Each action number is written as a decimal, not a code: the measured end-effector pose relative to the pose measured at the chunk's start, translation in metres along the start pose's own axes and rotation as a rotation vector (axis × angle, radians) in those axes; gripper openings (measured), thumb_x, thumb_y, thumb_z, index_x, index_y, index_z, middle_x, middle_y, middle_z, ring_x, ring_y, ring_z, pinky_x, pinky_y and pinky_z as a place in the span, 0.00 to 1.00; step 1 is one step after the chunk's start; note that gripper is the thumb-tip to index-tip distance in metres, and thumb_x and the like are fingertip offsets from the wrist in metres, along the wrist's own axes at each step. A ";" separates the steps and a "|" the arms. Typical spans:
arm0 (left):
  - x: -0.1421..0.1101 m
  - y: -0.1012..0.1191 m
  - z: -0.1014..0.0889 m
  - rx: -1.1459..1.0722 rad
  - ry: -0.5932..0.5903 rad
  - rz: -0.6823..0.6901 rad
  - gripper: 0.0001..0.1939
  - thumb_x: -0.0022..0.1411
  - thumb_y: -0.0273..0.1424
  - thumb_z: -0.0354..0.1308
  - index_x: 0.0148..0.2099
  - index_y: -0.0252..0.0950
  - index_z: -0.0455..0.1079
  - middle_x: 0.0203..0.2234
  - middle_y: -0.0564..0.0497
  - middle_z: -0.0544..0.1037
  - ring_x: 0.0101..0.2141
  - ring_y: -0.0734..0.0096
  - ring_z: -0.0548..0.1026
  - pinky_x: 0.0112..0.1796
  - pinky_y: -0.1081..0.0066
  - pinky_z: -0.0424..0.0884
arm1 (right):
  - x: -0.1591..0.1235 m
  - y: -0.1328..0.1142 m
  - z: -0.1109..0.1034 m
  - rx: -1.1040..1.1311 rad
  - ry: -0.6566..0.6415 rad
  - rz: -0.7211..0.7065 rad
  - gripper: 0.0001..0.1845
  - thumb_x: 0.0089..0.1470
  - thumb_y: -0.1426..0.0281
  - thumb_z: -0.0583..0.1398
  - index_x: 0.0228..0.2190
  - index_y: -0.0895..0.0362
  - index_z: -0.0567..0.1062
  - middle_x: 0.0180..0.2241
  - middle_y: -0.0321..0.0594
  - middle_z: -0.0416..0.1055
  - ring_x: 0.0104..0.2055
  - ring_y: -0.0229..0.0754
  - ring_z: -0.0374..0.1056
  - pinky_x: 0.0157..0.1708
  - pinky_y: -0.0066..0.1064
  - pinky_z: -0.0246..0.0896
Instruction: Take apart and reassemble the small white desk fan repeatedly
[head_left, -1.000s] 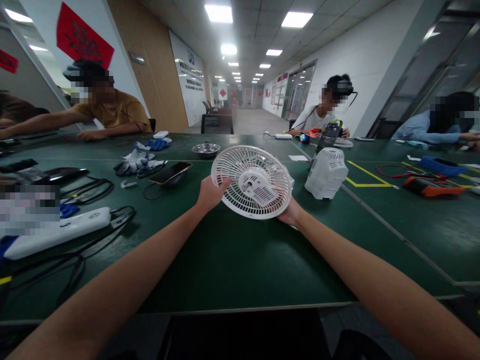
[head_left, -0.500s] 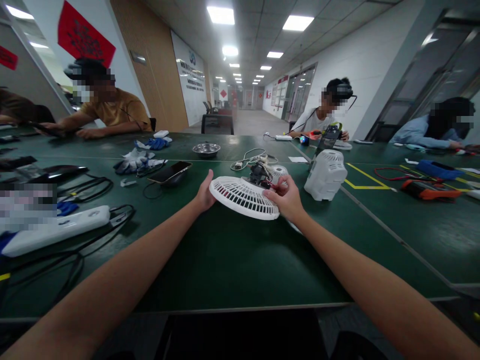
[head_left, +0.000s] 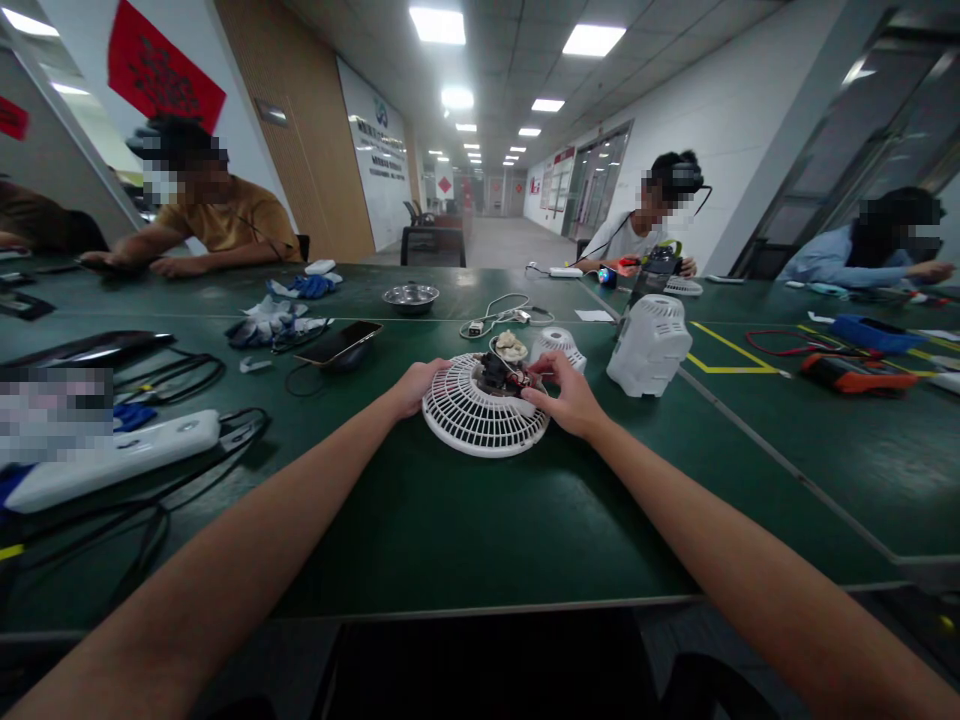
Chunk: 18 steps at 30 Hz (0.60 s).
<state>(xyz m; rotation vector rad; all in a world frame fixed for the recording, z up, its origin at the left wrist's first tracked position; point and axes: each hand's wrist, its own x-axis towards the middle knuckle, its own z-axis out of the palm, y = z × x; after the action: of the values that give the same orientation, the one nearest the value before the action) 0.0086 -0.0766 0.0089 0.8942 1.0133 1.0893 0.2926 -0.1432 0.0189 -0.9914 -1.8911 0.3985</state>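
A round white fan grille (head_left: 480, 425) lies in front of me with its ribs facing up. A dark motor (head_left: 495, 375) with thin wires sits at its middle. My left hand (head_left: 415, 388) grips the grille's left rim, its fingertips partly hidden beneath the edge. On the other side, my right hand (head_left: 568, 395) is closed with thumb and fingers pinched beside the motor's wires; what exactly lies between the fingertips is too small to make out. Right behind the grille stands a white vented fan cover (head_left: 559, 346), and a pale cable (head_left: 499, 318) lies coiled beyond the motor.
A white plastic housing (head_left: 649, 345) stands to the right. Farther right lies an orange multimeter (head_left: 855, 374). At left are a phone (head_left: 341, 343), gloves (head_left: 274, 325), a power strip (head_left: 120, 460) and black cables. A metal bowl (head_left: 411, 298) sits farther back. Several people sit around the table.
The grille has gone from tilted and raised to lower and flatter, its motor now facing up. My right hand has shifted slightly and stays by the motor wires.
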 end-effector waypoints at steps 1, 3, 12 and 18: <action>0.000 0.000 0.001 0.013 0.010 0.006 0.06 0.63 0.24 0.59 0.34 0.27 0.75 0.24 0.44 0.79 0.23 0.68 0.79 0.27 0.71 0.78 | 0.001 0.003 -0.003 -0.011 0.020 -0.019 0.21 0.54 0.56 0.64 0.45 0.51 0.66 0.45 0.43 0.73 0.49 0.50 0.71 0.51 0.47 0.69; 0.000 0.000 0.002 0.035 0.026 0.016 0.06 0.62 0.24 0.59 0.33 0.27 0.75 0.23 0.44 0.79 0.23 0.67 0.79 0.26 0.71 0.77 | 0.005 0.012 -0.011 -0.090 0.122 -0.026 0.19 0.57 0.57 0.62 0.46 0.52 0.67 0.46 0.44 0.72 0.50 0.50 0.70 0.53 0.48 0.67; 0.008 -0.006 -0.003 0.107 0.017 0.095 0.05 0.62 0.25 0.60 0.33 0.30 0.74 0.25 0.47 0.79 0.26 0.68 0.80 0.31 0.70 0.77 | 0.012 0.070 -0.039 -0.351 0.233 0.236 0.42 0.43 0.65 0.69 0.59 0.54 0.64 0.51 0.51 0.71 0.55 0.59 0.67 0.57 0.58 0.60; 0.011 -0.010 -0.007 0.227 0.007 0.182 0.05 0.61 0.29 0.61 0.35 0.31 0.75 0.29 0.46 0.81 0.30 0.66 0.80 0.34 0.68 0.76 | 0.013 0.069 -0.036 -0.272 0.217 0.353 0.46 0.32 0.63 0.74 0.54 0.54 0.67 0.39 0.44 0.75 0.44 0.56 0.73 0.52 0.55 0.64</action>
<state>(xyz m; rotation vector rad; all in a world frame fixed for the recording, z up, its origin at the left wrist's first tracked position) 0.0061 -0.0673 -0.0049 1.1853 1.0920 1.1440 0.3522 -0.0950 0.0017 -1.4976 -1.6013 0.2266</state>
